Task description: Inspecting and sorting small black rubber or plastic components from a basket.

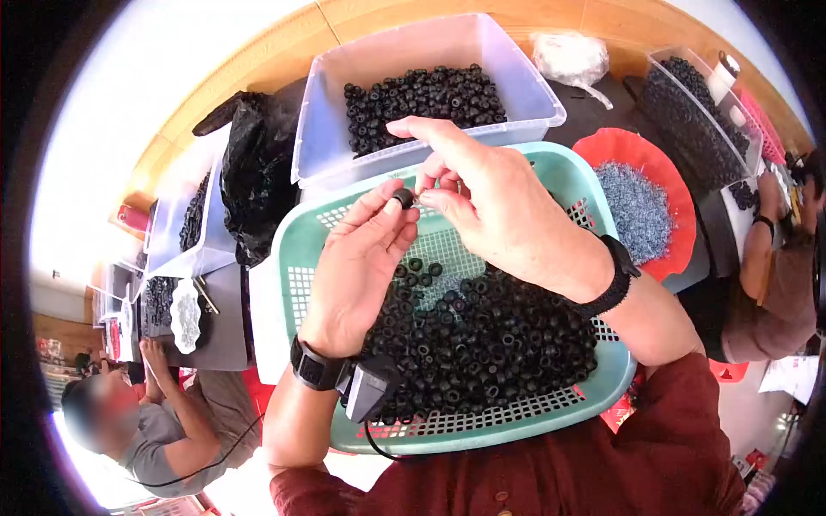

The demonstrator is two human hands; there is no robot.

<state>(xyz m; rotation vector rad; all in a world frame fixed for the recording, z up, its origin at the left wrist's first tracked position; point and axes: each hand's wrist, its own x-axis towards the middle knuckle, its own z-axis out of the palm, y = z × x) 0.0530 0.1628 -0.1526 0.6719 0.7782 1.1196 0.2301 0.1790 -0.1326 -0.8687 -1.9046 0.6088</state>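
Right above the pale green perforated plastic basket [602, 361]: left hand [357, 267] raised, thumb and fingertips pinching a small black ring-shaped rubber grommet [403, 198]. Right hand [499, 206] meeting it from the other side, thumb and forefinger pressed together on something tiny and silvery at the ring's bore, too small to identify; remaining fingers fanned upward. Below both hands, heaped in the basket, a pile of matching black grommets [482, 335]. Behind the basket, a clear plastic tub [533, 86] with more black rings; to the basket's right, a red round tray [680, 198] of small grey metal pieces.

Likely risks: narrow fingertip grip, so any misaligned push could pop the ring loose into the pile, lost among identical parts. Tiny metal piece could likewise slip through the basket's holes. Dangling cable from the left wrist device [366, 391] could snag the basket's rim.
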